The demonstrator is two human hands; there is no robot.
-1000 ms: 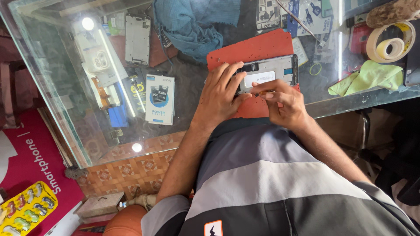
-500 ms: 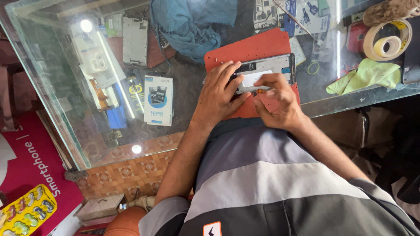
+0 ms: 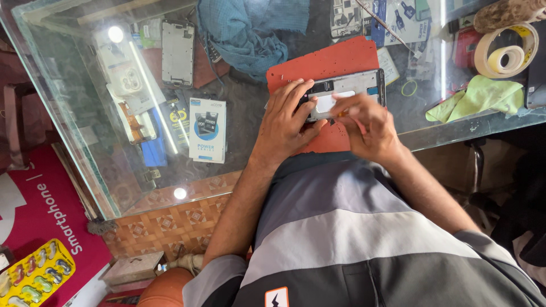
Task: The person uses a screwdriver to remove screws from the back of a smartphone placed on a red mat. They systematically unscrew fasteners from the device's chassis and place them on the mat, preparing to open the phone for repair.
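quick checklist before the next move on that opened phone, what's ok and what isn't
1. Opened phone lies on the red mat, not on bare glass: ok.
2. Left hand steadies the phone's near end, fingers spread over it: ok.
3. Right hand sits over the phone's middle; whether its fingertips pinch a part or tool: cannot tell, blurred.
4. Loose screws on the mat: cannot tell, too small.
5. Blue cloth lies beyond the mat, clear of the phone: ok.
6. Tape rolls and green cloth lie off to the right, apart from both hands: ok.
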